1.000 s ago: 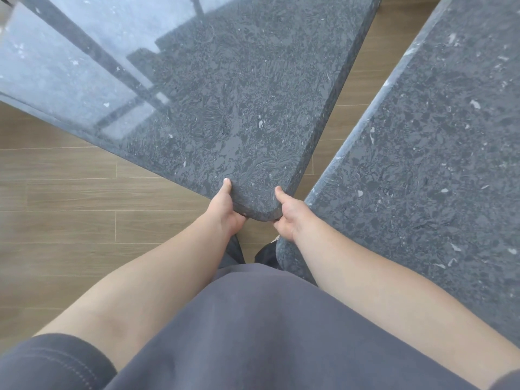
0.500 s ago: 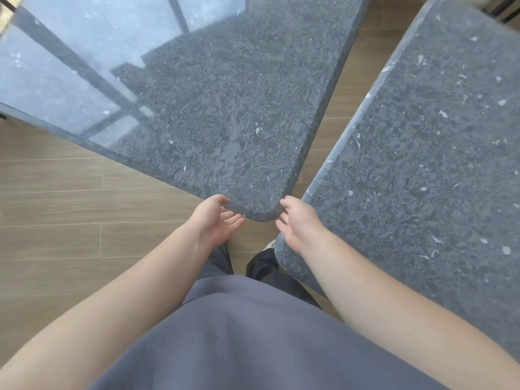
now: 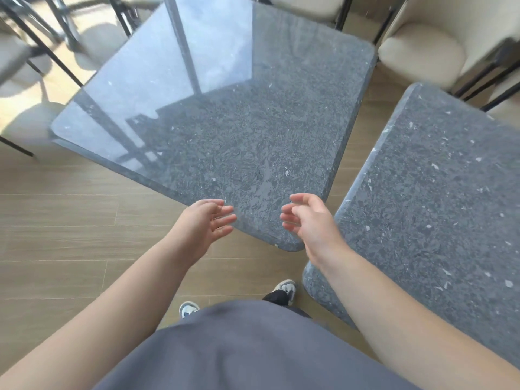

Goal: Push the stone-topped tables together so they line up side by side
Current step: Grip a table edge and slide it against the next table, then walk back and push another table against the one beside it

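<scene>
Left table (image 3: 225, 130): stone-topped, turned at an angle, one rounded corner pointing toward the person; glossy, with window glare across its far half
Right table (image 3: 439, 206): same dark speckled stone, lying along the right side; its long edge faces the other table's long edge
Gap: a wedge of wooden floor (image 3: 70, 220) shows between the two tops, narrow near the person and wider farther off; they are not touching and not parallel
Left hand (image 3: 206, 225): empty, fingers spread and loosely curled, palm turned inward, hovering just beside the near corner's left edge; gripping nothing
Right hand (image 3: 312, 220): also empty and spread, palm facing the left one, over the corner's right side; whether it brushes the stone I cannot tell
Progress: judged unfinished; the angled table must pivot until the long edges run side by side
Risk, pinch: fingers wrapped over the right edge of the corner could be caught as the gap closes against the neighbouring slab
Risk, knock: stone meeting stone at speed could chip the rounded edges; a slow push suits a heavy top
Risk, skew: pushing only at this corner may swing the far end wide, toward the cream chair (image 3: 422, 52) behind, leaving the tops offset
Risk, feet: a shoe (image 3: 287, 288) sits close to the right table's near corner
</scene>
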Tool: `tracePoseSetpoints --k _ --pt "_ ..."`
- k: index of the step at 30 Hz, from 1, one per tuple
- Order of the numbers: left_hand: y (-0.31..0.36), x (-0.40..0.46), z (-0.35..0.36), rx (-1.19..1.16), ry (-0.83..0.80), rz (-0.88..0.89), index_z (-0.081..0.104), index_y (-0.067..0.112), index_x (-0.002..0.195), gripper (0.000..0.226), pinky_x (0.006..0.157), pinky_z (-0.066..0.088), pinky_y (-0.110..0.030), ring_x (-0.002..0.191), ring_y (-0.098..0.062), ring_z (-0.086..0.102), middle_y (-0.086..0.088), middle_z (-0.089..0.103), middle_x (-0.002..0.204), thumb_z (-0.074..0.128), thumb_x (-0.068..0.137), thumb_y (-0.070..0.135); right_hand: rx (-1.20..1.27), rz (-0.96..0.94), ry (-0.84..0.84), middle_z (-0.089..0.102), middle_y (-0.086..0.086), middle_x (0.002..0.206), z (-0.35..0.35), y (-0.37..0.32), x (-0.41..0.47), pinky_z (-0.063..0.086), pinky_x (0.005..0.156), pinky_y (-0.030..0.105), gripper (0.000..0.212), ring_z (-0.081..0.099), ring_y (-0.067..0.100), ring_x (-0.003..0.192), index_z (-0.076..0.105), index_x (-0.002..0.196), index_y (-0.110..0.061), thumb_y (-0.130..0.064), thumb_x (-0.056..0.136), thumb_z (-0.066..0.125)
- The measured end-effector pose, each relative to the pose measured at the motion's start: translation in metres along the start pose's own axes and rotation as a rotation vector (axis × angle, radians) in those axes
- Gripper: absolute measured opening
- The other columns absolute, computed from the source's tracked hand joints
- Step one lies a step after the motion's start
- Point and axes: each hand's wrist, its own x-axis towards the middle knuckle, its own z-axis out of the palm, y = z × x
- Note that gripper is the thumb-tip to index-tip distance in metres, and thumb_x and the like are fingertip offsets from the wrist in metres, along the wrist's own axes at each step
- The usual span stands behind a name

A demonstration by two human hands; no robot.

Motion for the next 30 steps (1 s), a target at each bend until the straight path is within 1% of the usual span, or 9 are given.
tracePoseSetpoints --k 3,7,12,15,18,22,25,27,30 --pt "0.037 -0.021 -0.047 0.015 -0.039 0.163 0.060 0.007 0.115 0.024 0.078 0.059 -0.036 0.094 -0.024 0.076 -0.014 0.072 0.111 0.045 0.098 -0.002 -0.021 -0.103 -0.043 0.067 0.003 0.091 0.048 -0.020 -0.025 0.055 0.077 0.028 0.027 0.065 0.018 0.087 0.058 0.110 -0.014 0.001 0.096 0.041" --pt "0.089 -0.054 -0.130 0.002 -0.038 0.356 0.061 0.008 0.114 0.023 0.076 0.059 -0.035 0.088 -0.023 0.076 -0.005 0.076 0.094 0.046 0.099 -0.001 -0.006 -0.259 -0.115 0.066 0.003 0.089 0.131 -0.043 -0.065 0.055 0.078 0.031 0.028 0.064 0.017 0.084 0.057 0.108 -0.013 0.006 0.096 0.039" --pt "0.144 -0.103 -0.233 0.048 -0.014 0.607 0.061 0.009 0.114 0.024 0.079 0.058 -0.037 0.088 -0.022 0.073 -0.004 0.073 0.095 0.050 0.095 0.001 0.049 -0.445 -0.244 0.066 0.001 0.087 0.239 -0.064 -0.109 0.056 0.078 0.031 0.030 0.065 0.013 0.081 0.058 0.108 -0.011 0.009 0.095 0.040" --pt "0.174 -0.128 -0.284 0.087 0.024 0.747 0.061 0.011 0.114 0.025 0.084 0.057 -0.041 0.090 -0.023 0.072 -0.005 0.071 0.097 0.049 0.094 0.001 0.033 -0.550 -0.343 0.067 0.001 0.088 0.296 -0.079 -0.132 0.058 0.083 0.034 0.027 0.066 0.014 0.084 0.058 0.111 -0.010 -0.002 0.089 0.045" --pt "0.201 -0.151 -0.327 0.162 0.097 0.919 0.060 0.015 0.113 0.027 0.084 0.057 -0.038 0.091 -0.022 0.072 0.002 0.073 0.093 0.050 0.089 0.009 -0.020 -0.671 -0.410 0.067 -0.002 0.090 0.345 -0.097 -0.149 0.057 0.086 0.034 0.030 0.066 0.013 0.088 0.058 0.112 -0.013 -0.009 0.085 0.046" --pt "0.234 -0.171 -0.364 0.243 0.174 1.108 0.059 0.020 0.112 0.026 0.085 0.056 -0.037 0.093 -0.022 0.072 0.003 0.072 0.095 0.049 0.089 0.013 -0.065 -0.810 -0.478 0.067 -0.008 0.090 0.402 -0.121 -0.161 0.055 0.089 0.034 0.028 0.065 0.013 0.093 0.057 0.112 -0.019 -0.009 0.088 0.046" --pt "0.264 -0.173 -0.378 0.211 0.182 1.195 0.059 0.019 0.113 0.025 0.087 0.056 -0.042 0.094 -0.026 0.071 0.001 0.072 0.095 0.050 0.090 0.012 -0.061 -0.892 -0.500 0.066 -0.002 0.094 0.438 -0.141 -0.161 0.055 0.092 0.038 0.028 0.065 0.015 0.095 0.057 0.112 -0.020 -0.007 0.090 0.046" --pt "0.287 -0.170 -0.383 0.193 0.186 1.232 0.059 0.019 0.112 0.025 0.087 0.057 -0.042 0.093 -0.024 0.070 0.002 0.072 0.093 0.049 0.089 0.011 -0.048 -0.941 -0.506 0.065 0.001 0.097 0.460 -0.155 -0.157 0.054 0.092 0.042 0.029 0.064 0.017 0.097 0.057 0.112 -0.019 -0.004 0.090 0.046" --pt "0.318 -0.156 -0.392 0.167 0.195 1.269 0.060 0.018 0.110 0.025 0.086 0.059 -0.039 0.091 -0.019 0.070 0.004 0.073 0.092 0.049 0.090 0.009 -0.009 -0.975 -0.521 0.064 0.004 0.098 0.489 -0.173 -0.140 0.054 0.093 0.040 0.030 0.063 0.018 0.098 0.056 0.114 -0.017 -0.001 0.090 0.045"
